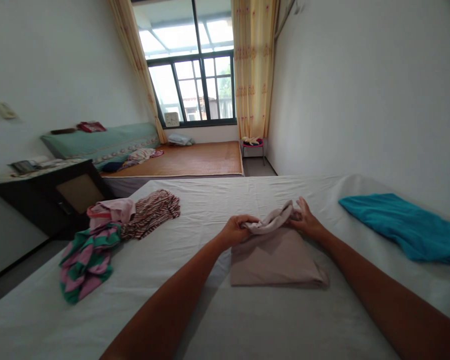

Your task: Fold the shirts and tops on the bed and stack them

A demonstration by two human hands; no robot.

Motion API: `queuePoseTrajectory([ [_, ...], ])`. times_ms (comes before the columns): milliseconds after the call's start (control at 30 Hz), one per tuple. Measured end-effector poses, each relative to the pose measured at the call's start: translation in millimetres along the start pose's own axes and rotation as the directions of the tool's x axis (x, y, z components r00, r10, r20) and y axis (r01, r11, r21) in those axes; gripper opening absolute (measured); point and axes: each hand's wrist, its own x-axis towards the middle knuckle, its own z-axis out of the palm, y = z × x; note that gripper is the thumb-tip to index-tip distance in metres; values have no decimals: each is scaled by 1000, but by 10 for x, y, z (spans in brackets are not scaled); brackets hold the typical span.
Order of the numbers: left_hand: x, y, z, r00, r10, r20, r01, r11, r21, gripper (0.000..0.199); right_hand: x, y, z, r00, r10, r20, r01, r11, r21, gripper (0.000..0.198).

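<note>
A dusty-pink garment [275,257], folded into a flat block, lies on the white bed sheet [195,310] in front of me. Its far edge is lifted and bunched, showing a paler inner side. My left hand [237,231] pinches the left end of that raised edge. At the right end, my right hand [305,220] grips the cloth between thumb and fingers, with one finger sticking up. Part of the fingers on both hands is hidden by the fabric. What kind of garment it is I cannot tell.
To the left lie a striped brown cloth [153,212], a pale pink cloth [114,210] and a green-and-pink garment [88,262], all crumpled. A folded teal cloth [401,225] rests at the right. Beyond are another bed [202,157], a dark cabinet [56,197] and a small stool [253,144].
</note>
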Motion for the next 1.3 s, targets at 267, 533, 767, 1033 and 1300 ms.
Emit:
queuePoseTrajectory([
  [267, -36, 5, -202, 998, -32, -48, 24, 986, -163, 40, -127, -405, -129, 946, 81, 313, -181, 935, 305, 80],
  [533, -30, -266, -390, 982, 7, -190, 23, 988, 153, 41, -183, -424, -54, 936, 149, 319, -264, 897, 356, 53],
  [767, -79, -382, -412, 977, 46, -210, 91, 799, 595, 44, -213, -511, -109, 864, 192, 465, -366, 874, 320, 54],
  [1033, -110, -280, -358, 991, 59, -119, 49, 669, 742, 36, -345, -717, -136, 743, 169, 647, -467, 824, 321, 55],
  [1300, -103, -302, -390, 983, 78, -164, 60, 713, 698, 36, -335, -600, 21, 870, 209, 447, -410, 811, 418, 49],
])
